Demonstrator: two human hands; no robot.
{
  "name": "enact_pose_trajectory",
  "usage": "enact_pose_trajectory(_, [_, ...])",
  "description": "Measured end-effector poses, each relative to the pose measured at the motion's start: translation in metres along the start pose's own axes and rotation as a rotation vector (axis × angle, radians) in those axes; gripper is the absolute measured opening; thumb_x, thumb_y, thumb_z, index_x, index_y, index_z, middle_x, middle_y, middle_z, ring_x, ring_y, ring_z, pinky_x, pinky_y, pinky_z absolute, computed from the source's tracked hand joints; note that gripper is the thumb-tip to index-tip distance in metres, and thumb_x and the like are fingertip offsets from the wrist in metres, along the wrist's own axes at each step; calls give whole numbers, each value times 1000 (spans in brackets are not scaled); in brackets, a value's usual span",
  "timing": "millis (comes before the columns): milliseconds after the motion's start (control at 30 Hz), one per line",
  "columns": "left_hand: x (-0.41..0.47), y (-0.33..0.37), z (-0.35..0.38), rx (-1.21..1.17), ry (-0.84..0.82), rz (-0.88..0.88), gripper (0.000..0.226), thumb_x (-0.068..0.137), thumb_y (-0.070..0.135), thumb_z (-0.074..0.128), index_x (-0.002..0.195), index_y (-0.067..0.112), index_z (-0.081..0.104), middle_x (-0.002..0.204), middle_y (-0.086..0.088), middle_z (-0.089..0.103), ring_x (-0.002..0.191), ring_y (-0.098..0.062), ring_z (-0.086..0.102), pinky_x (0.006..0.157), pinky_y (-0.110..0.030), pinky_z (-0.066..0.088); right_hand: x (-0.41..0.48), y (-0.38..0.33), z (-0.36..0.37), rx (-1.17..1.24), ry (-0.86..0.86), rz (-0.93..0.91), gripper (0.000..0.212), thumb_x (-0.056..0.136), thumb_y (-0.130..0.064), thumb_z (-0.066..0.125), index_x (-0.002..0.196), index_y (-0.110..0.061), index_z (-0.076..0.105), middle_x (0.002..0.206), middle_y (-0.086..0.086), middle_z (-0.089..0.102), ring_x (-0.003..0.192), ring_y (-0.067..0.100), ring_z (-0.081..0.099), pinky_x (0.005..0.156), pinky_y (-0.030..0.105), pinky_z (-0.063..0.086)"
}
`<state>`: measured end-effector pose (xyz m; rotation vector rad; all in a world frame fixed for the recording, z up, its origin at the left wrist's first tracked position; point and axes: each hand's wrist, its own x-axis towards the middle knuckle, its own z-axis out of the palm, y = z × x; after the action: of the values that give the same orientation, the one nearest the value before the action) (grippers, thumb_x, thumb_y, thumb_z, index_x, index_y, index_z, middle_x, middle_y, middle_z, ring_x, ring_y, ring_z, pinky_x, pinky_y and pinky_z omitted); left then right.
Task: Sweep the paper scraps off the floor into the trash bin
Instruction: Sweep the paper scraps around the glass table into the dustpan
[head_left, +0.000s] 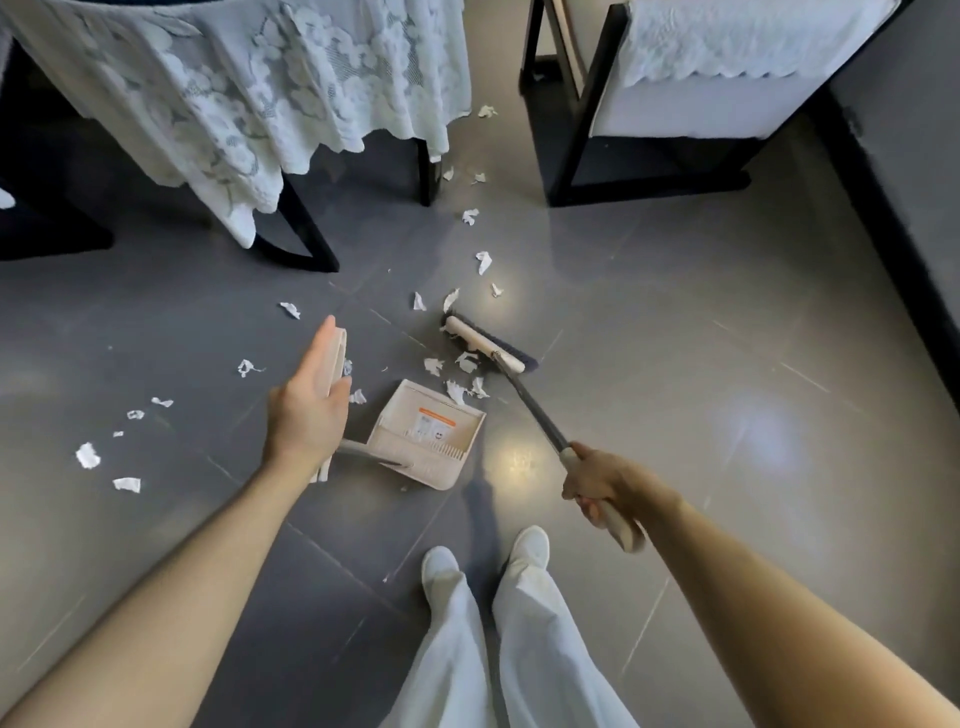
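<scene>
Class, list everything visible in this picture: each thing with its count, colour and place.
paper scraps: many, white, scattered over the floor
dustpan: one, beige, floor, centre
broom: one, beige head, dark bristles, beyond the dustpan
lace cloth: one, white, upper left
chair: one, white cushion, black frame, upper right
floor: grey tiles
shoes: two, white, bottom centre
left hand: fingers straight along the dustpan's handle
right hand: grips the broom handle

Left grip (309, 410) flat, extended; right grip (597, 480) clenched; arms outstretched.
</scene>
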<state>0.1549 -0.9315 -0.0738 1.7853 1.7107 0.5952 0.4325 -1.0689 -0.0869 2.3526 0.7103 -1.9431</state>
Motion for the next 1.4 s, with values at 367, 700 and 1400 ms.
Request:
enact_pose_trajectory(367, [7,-3,-5,32,-50,52,68,91,6,54,149,31,28,139,0,53,111,-40,55,91,-34,40,-62,7,10,275,-195,167,47,87,2,49,109,-40,50,49,1,39,35,8,34,34,15,30])
enact_pose_trajectory(700, [-6,-25,-21,3,8,40,68,90,3,55,149,26,30,123,-17,63,99,-44,58,86,-35,40,-33,-48,43,54,-86,17,55,91,1,47,138,-27,35,53,5,43,34,10,38,36,18,35])
enact_pose_trajectory(1400, [120,21,-5,-56,23,43,68,91,4,54,149,27,29,143,4,49,120,-30,52,90,-20,34,7,-140,-83,290,-93,-38,33,95,-2,46,122,-21,47,40,1,41,31,8,35,33,15,34])
